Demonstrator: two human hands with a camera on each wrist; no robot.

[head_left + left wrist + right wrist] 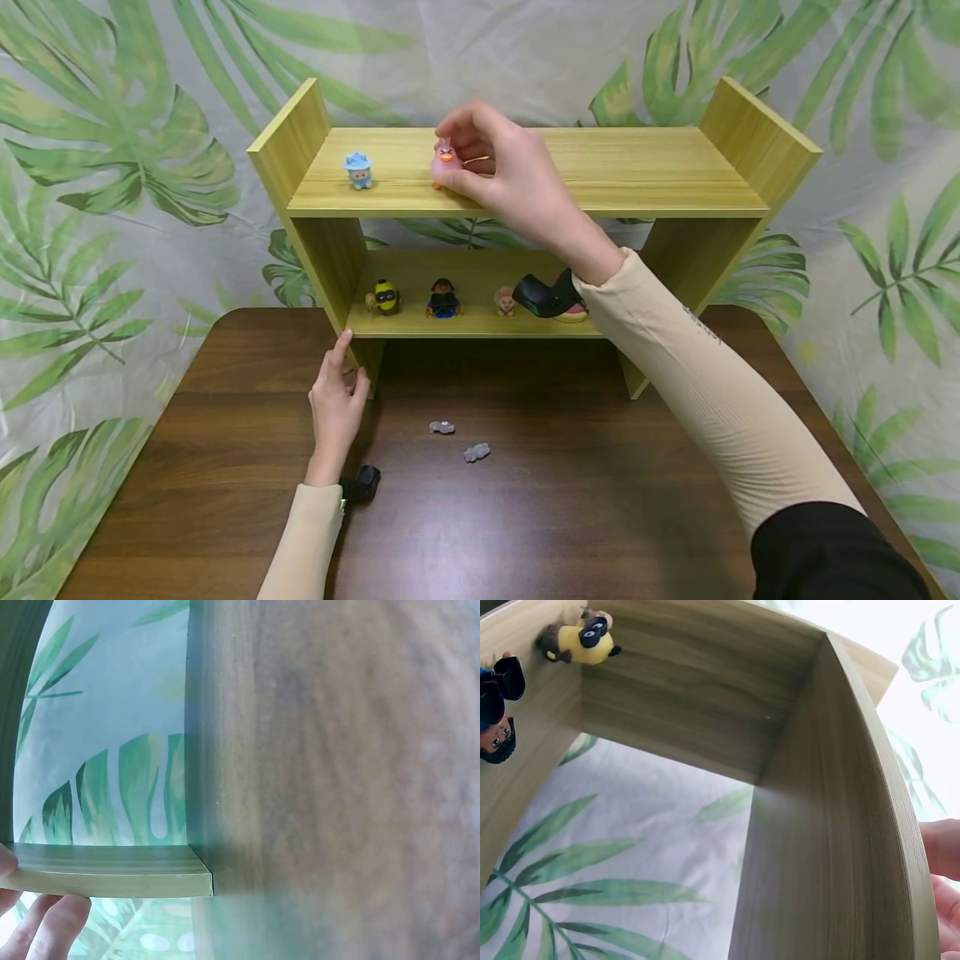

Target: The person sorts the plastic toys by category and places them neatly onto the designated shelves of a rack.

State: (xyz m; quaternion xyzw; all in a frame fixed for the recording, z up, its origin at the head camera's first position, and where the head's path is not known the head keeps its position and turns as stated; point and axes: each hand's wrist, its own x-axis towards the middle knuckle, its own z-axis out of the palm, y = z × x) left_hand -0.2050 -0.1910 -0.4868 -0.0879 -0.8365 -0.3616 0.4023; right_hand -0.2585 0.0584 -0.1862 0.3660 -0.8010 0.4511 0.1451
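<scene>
My right hand (517,171) pinches a pink duck figurine (446,158) with an orange beak, at the top board of a wooden shelf (630,179). The duck stands upright with its feet at the board. To its left is a small figurine in a light-blue hat (360,171). My left hand (337,408) holds the shelf's lower left side panel (112,883), with fingers on both faces of it. In the right wrist view the duck is hidden, and only part of the right hand (946,889) shows beyond the top board.
On the middle board stand a yellow-headed figurine (386,297), a dark-haired figurine in blue (444,300) and a pale pink figurine (505,301). Another pink item (573,314) is partly behind the right wrist camera. Two small grey pieces (442,427) lie on the brown table (570,500).
</scene>
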